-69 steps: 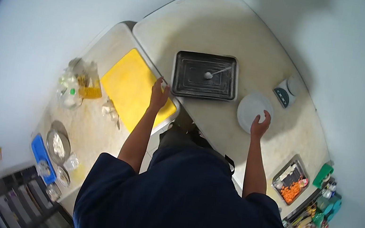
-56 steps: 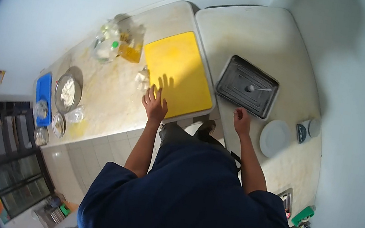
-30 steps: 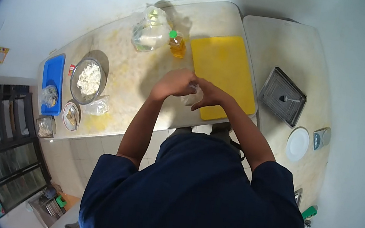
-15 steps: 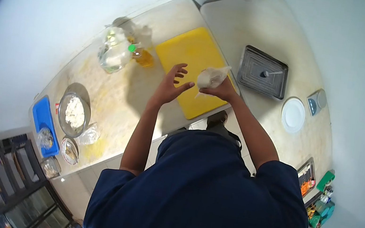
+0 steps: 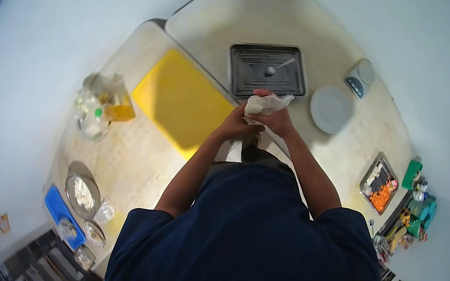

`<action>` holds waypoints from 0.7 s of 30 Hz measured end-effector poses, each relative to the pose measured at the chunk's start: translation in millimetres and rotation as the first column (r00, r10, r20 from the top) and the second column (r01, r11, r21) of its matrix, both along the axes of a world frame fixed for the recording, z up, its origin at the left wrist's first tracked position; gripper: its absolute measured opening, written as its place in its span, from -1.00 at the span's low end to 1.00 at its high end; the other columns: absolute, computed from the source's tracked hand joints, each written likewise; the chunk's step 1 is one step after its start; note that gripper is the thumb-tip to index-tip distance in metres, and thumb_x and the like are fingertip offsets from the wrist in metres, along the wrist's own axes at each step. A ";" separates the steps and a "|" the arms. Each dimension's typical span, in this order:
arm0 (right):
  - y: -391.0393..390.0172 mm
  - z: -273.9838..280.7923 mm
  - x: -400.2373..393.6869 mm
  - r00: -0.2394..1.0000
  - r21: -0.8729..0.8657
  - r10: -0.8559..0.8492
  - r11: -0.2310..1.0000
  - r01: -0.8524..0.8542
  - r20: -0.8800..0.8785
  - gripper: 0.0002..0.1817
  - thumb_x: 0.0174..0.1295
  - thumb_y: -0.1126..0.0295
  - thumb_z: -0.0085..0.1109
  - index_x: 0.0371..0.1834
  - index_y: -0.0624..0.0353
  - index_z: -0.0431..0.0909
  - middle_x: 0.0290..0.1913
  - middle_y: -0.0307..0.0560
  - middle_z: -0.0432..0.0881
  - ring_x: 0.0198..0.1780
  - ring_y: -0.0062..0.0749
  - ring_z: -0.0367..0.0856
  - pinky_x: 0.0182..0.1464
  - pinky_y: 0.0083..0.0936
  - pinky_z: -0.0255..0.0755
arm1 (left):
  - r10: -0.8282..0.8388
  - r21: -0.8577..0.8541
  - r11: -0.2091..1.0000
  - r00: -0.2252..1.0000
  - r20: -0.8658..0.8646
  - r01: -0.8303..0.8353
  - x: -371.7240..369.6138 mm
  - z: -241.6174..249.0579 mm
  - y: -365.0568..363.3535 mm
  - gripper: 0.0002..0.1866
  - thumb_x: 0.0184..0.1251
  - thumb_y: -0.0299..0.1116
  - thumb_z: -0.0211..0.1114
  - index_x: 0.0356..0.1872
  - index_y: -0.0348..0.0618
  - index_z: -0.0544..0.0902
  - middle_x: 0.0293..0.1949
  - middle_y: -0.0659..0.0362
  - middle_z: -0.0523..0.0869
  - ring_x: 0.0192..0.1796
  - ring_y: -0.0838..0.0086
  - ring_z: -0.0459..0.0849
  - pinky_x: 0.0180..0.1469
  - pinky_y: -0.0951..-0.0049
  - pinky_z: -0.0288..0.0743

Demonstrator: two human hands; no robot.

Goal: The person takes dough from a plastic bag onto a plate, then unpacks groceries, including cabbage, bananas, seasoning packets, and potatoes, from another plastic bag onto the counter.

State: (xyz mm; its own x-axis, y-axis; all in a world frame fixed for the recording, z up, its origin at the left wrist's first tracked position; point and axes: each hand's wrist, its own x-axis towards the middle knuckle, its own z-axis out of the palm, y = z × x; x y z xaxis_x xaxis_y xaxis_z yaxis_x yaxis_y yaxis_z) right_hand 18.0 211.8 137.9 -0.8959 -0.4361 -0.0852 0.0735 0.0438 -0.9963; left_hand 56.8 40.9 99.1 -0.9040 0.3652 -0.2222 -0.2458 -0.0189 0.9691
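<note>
A translucent plastic bag with something whitish in it [image 5: 263, 105] is held in front of my body, close to the near edge of the black baking tray [image 5: 250, 73]. My left hand [image 5: 236, 124] curls around the bag from the left, its thumb below. From the right, my right hand [image 5: 279, 121] grips it, and part of the bag spreads out above that hand. On the tray lies a small spoon-like utensil [image 5: 274, 69] with a pale handle. A yellow cutting board [image 5: 181, 101] rests on the counter to the left of my hands.
Right of the tray are a white plate [image 5: 331, 110], a kitchen scale [image 5: 359, 78] and a metal tray with chopped orange and white pieces [image 5: 377, 159]. On the left stand an oil bottle [image 5: 120, 113], a metal bowl with white contents [image 5: 96, 193] and a blue tray [image 5: 55, 200].
My view has turned right, toward the baking tray. My left hand, apart and spread before, has come to the bag and closed on it beside my right hand.
</note>
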 end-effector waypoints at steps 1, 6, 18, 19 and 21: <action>16.2 -1.8 1.2 0.998 -0.012 -0.032 0.999 0.033 0.048 -0.33 -0.08 0.43 0.59 0.15 0.09 0.47 -0.04 -0.25 0.62 0.02 -0.53 0.58 0.14 -0.48 0.48 | -0.003 0.015 1.000 1.000 -0.030 0.004 -4.0 -0.9 16.7 -0.13 -0.03 -0.39 0.62 0.36 -0.07 0.36 0.16 0.15 0.61 0.24 0.43 0.54 0.20 0.33 0.50; 87.8 -15.7 11.8 0.980 0.119 -0.200 0.973 0.197 0.012 -0.41 -0.03 0.37 0.56 0.10 0.12 0.51 -0.07 -0.25 0.65 0.03 -0.54 0.58 0.12 -0.46 0.47 | -0.179 0.089 0.980 0.983 -0.030 0.181 -31.4 -10.2 86.1 -0.16 -0.01 -0.39 0.62 0.33 -0.17 0.35 0.17 0.10 0.59 0.22 0.39 0.56 0.23 0.31 0.48; 180.0 -77.4 22.6 0.667 -0.171 -0.532 0.700 0.693 0.523 -0.53 0.17 0.24 0.35 0.12 0.03 0.44 0.02 -0.21 0.56 0.04 -0.42 0.53 0.09 -0.34 0.42 | -0.327 0.123 0.943 0.933 0.152 0.310 -52.8 -40.5 129.8 -0.34 -0.02 -0.47 0.59 0.17 -0.17 0.50 0.03 0.20 0.66 0.05 0.45 0.65 0.17 0.37 0.54; 194.5 -99.6 28.0 0.517 -0.115 -0.659 0.552 0.826 0.546 -0.58 0.20 0.20 0.31 0.07 0.04 0.44 -0.03 -0.20 0.56 -0.03 -0.43 0.53 -0.02 -0.39 0.43 | -0.316 0.083 0.948 0.936 0.157 0.306 -53.0 -40.7 126.0 -0.37 -0.02 -0.48 0.59 0.14 -0.16 0.53 0.01 0.21 0.67 0.04 0.46 0.65 0.16 0.37 0.54; 218.9 -140.5 32.1 0.218 0.101 -0.862 0.294 0.951 0.458 -0.59 0.19 0.18 0.32 0.00 0.10 0.43 -0.11 -0.15 0.57 -0.13 -0.44 0.55 -0.13 -0.40 0.45 | -0.274 0.106 0.961 0.933 0.234 0.255 -52.8 -38.8 119.5 -0.40 -0.02 -0.47 0.60 0.10 -0.15 0.55 -0.05 0.24 0.69 0.00 0.49 0.66 0.13 0.39 0.54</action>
State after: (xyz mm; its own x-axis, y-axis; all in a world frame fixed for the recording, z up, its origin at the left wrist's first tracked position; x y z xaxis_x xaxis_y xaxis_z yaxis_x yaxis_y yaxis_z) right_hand 50.1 430.8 -2.6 -0.5906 0.6089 -0.5295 0.2782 -0.4623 -0.8420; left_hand 3.9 160.4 60.3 -0.6938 0.6072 -0.3872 -0.4801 0.0107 0.8771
